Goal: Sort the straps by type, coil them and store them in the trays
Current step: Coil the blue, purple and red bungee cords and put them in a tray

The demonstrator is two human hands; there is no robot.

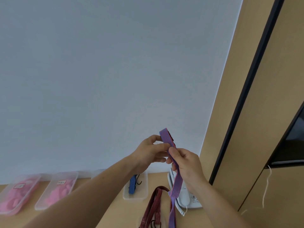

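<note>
I hold a flat blue-and-red striped strap [167, 137] up in front of the white wall. My left hand [150, 151] pinches its folded upper end, where a dark hook shows. My right hand [185, 165] grips the strap just below, and the rest hangs down past the table edge. A dark red striped strap [153, 204] lies looped on the wooden table [107, 204]. A clear tray [141, 195] holds a coiled blue-and-black strap [132, 185] with a hook. Two clear trays at the left, tray one [9, 209] and tray two [44, 205], hold pink straps.
A white telephone [185, 197] sits on the table against the right side, behind the hanging strap. A wooden panel with a dark frame [246, 96] rises at the right, and a pale string [267, 186] dangles from it. Another clear tray is partly hidden behind my left forearm.
</note>
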